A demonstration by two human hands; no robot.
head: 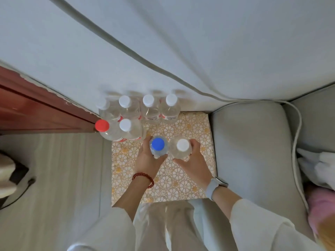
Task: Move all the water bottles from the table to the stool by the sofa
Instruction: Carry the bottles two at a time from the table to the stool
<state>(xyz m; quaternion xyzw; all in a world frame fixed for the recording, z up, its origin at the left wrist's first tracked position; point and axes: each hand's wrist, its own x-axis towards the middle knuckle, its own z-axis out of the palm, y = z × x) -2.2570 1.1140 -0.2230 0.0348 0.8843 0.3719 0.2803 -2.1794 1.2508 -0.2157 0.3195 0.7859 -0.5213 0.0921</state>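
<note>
Water bottles are what this job is about, and two of them are in the middle of the frame, just above the stool (190,127) with the flowery top. The left hand (146,160) wraps around the blue-capped bottle (158,144). The right hand (190,160) wraps around the white-capped bottle (183,144). The two bottles are touching each other. I cannot tell if their bottoms sit on the stool yet.

Six more bottles stand at the upper left part of the stool, one with a red cap (102,125). The sofa arm (250,151) is on the right of the frame.

To do this well, I think the hands should set both bottles down straight, on a bare bit of the stool close to the others. Let go only when each one stands by itself, so none tips or bumps the rest.
</note>
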